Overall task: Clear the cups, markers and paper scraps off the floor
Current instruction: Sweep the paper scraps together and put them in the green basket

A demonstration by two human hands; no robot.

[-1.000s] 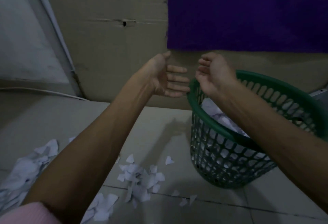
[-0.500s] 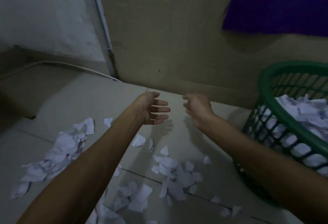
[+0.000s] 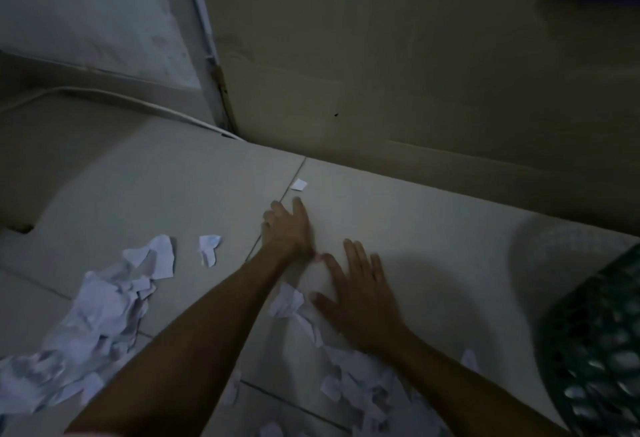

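Neither hand has a grip on anything. The right hand (image 3: 360, 292) lies flat on the floor (image 3: 433, 228), fingers spread wide, apparently placed to rake loose paper together. The left hand (image 3: 287, 228), just beyond it, also rests on the floor with straight fingers and holds nothing. Paper scraps (image 3: 346, 377) lie under and nearer than the right hand; a larger heap (image 3: 100, 308) sits well left of it, and one stray piece (image 3: 298, 184) lies past the left hand. The green basket (image 3: 595, 343) stands well to the right. No cups or markers are visible.
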